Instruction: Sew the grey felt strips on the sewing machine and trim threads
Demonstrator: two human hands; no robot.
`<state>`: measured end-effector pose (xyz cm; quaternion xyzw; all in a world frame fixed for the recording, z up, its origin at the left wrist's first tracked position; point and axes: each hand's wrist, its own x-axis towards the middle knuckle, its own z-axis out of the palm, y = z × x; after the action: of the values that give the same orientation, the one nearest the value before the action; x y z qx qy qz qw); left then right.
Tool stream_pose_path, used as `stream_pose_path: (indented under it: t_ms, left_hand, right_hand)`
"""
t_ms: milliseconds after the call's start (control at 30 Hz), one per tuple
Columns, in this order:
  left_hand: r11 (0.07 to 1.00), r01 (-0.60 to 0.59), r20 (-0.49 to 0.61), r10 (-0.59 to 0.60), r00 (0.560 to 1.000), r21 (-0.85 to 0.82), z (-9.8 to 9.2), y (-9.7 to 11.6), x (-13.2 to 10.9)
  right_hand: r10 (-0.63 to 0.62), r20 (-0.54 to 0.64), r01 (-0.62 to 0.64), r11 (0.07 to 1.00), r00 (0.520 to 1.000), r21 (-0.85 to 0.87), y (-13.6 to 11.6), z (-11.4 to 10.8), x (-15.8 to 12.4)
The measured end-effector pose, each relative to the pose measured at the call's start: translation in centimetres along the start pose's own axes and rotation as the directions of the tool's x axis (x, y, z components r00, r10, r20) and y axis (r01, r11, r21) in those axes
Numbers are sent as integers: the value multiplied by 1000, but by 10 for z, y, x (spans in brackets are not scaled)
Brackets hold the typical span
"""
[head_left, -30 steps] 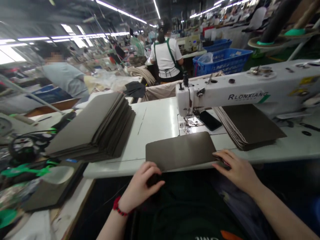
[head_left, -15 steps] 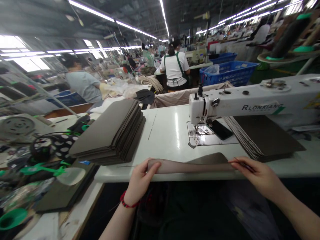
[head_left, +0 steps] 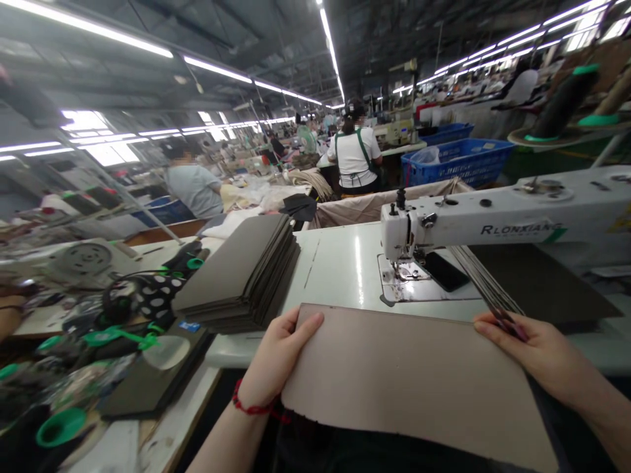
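Left hand (head_left: 280, 355) grips a panel (head_left: 404, 378); blue crate (head_left: 463, 173) holds plastic (head_left: 426, 157).

The sheet (head_left: 399, 374) hides fingertips of the left hand (head_left: 276, 358) at seven o'clock; sewing machine (head_left: 493, 213) cut off at three

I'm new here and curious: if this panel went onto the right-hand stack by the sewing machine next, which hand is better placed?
Probably the right hand: it grips the panel at the end nearer that stack, though it also holds a slim dark tool. The left hand grips the far end.
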<state>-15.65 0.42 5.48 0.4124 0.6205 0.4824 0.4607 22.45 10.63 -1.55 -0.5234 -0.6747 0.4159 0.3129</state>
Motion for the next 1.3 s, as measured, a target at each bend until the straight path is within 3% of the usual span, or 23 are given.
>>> stream_pose_path:
  t_ms: [167, 267, 333, 400, 433, 467, 500, 567, 633, 667, 700, 733, 833, 900, 1067, 1200, 1267, 1300]
  left_hand:
    - [980, 106, 81, -93, 992, -170, 11, -5, -5]
    - [985, 122, 150, -103, 983, -125, 27, -7, -9]
    - [999, 12, 174, -18, 985, 32, 43, -10, -14]
    - [938, -220, 186, 174, 967, 269, 59, -13, -21]
    - [852, -359, 202, 302, 932, 381, 65, -15, -25]
    - [735, -491, 231, 434, 871, 467, 70, -15, -29]
    - [601, -609, 274, 559, 783, 517, 74, -15, -33]
    - [316, -791, 387, 738, 552, 524, 78, -12, -37]
    - [43, -889, 511, 805, 301, 456, 81, -8, -39]
    - [-59, -903, 547, 812, 204, 425, 83, -6, -39]
    - [-120, -905, 558, 817, 143, 407, 85, -5, -39]
    - [-136, -904, 546, 829, 120, 406, 88, -5, -40]
    - [-33, -906, 457, 871, 181, 422, 96, -14, -43]
    - [13, -914, 446, 870, 211, 406, 99, -22, -45]
    - [41, -930, 459, 861, 219, 366, 105, -36, -51]
    - [86, -936, 470, 847, 249, 341, 106, -43, -55]
    - [82, -949, 547, 801, 244, 303, 104, -45, -58]
    - [110, -952, 596, 757, 267, 287, 103, -46, -59]
  right_hand:
    - [-59, -11, 57, 991, 998, -120, 12, -7, 2]
    - [-152, -173, 97, 953, 973, -288, 4, 0, -6]
    - [-140, -234, 81, 966, 962, -247, -11, 14, -19]
    - [-59, -110, 53, 997, 992, -57, -31, 34, -35]
    - [-53, -35, 54, 998, 998, 18, -41, 45, -42]
    - [-67, -8, 67, 995, 998, 78, -50, 55, -48]
    - [-78, -19, 80, 990, 997, 113, -56, 63, -52]
    - [-124, -40, 128, 985, 992, 117, -60, 72, -57]
    - [-214, -30, 215, 975, 976, 51, -56, 73, -58]
    - [-275, -23, 275, 961, 961, 10, -52, 71, -58]
    - [-338, -25, 337, 941, 941, -29, -48, 69, -58]
    - [-394, -41, 391, 918, 918, -63, -44, 66, -59]
    - [-497, -107, 488, 867, 861, -104, -36, 61, -62]
    - [-514, -126, 504, 857, 848, -104, -33, 61, -65]
    - [-471, -120, 464, 882, 874, -82, -26, 63, -76]
    - [-432, -120, 426, 902, 894, -75, -19, 63, -86]
    - [-423, -111, 416, 906, 899, -80, -16, 62, -91]
    - [-415, -102, 408, 909, 904, -85, -15, 62, -94]
